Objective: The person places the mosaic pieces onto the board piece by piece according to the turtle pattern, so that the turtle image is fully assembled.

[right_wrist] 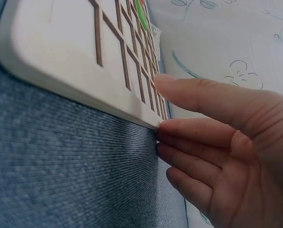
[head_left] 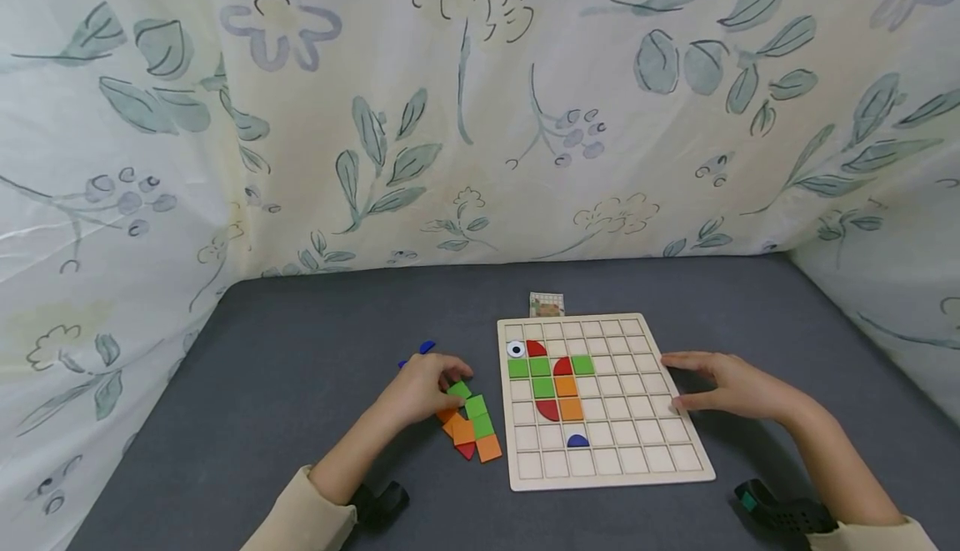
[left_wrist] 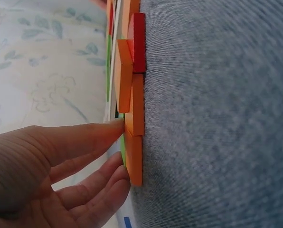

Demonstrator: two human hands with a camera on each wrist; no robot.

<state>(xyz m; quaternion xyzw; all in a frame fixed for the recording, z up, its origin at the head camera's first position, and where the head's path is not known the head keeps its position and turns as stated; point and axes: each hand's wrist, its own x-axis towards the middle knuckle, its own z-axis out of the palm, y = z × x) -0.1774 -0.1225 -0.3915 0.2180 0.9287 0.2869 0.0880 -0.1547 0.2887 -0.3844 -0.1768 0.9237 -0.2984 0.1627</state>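
My left hand [head_left: 423,388] is over a loose pile of wooden tiles, left of a gridded wooden board [head_left: 600,468]. Its thumb and fingertips pinch a green square tile [head_left: 459,390], which shows as a thin edge in the left wrist view. Orange tiles [left_wrist: 134,156] lie right under those fingers, and a red tile [left_wrist: 139,42] is beside them. On the board's right edge rests my right hand [head_left: 738,383], its fingers fairly straight and holding no tile. In the right wrist view, the thumb [right_wrist: 198,92] reaches over the rim while the fingertips touch the side.
On the board sit a white eye tile [head_left: 515,349], several green and red tiles, two orange squares [head_left: 567,398] and a blue half-round [head_left: 577,441]. Behind it lies a small picture card [head_left: 547,305]. More blue pieces [head_left: 427,347] lie beyond the left hand. A floral curtain [head_left: 480,117] closes the back.
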